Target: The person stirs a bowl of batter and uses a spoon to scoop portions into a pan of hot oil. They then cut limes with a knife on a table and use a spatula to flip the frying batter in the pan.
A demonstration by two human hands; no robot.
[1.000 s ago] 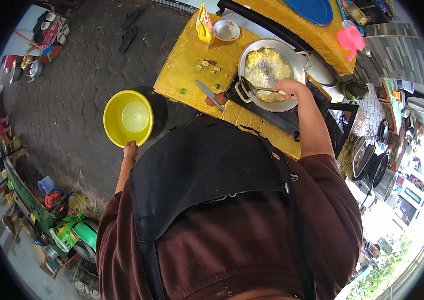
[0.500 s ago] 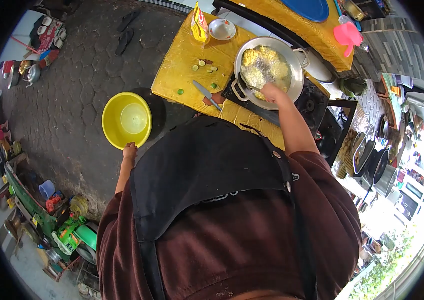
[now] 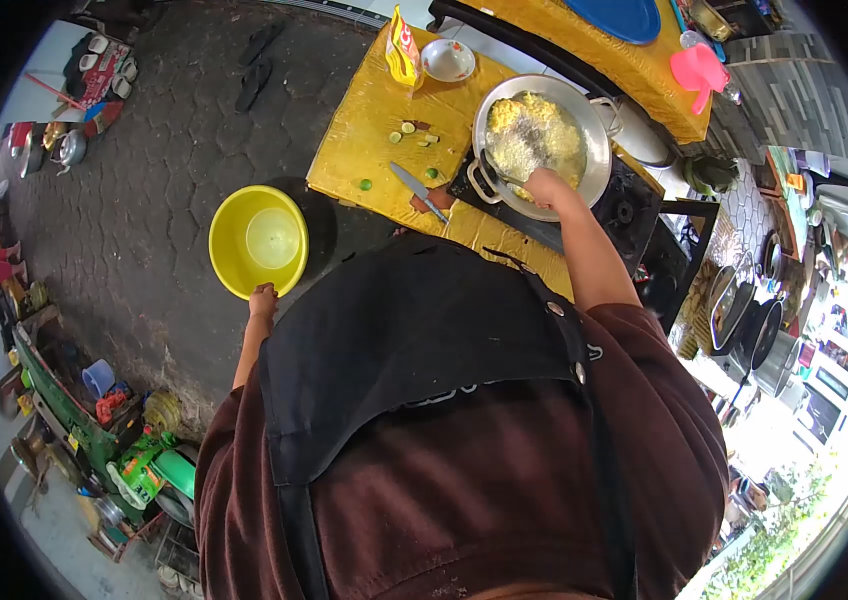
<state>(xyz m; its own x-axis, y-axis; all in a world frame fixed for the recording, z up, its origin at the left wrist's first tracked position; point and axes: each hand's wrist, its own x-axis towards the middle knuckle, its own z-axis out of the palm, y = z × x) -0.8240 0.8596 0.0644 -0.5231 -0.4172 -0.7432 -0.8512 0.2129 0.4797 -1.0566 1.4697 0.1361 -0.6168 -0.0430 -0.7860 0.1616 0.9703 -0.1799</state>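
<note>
- Right hand [image 3: 547,188]?
- Closed round a utensil [image 3: 506,179], low over the near side of the wok [image 3: 597,152]; frying food [image 3: 514,112] bubbles inside the wok.
- Left hand [image 3: 262,299]?
- From where I stand, gripping the rim of a yellow basin [image 3: 231,245], well left of the wok.
- Risk?
- Hot oil [image 3: 571,149], probably: a brisk stir could splash those bare knuckles, or jolt the wok on its stove [image 3: 624,212].

glare lower right | fisheye-bent edges | black corners | shadow beside tub [image 3: 235,245]
</note>
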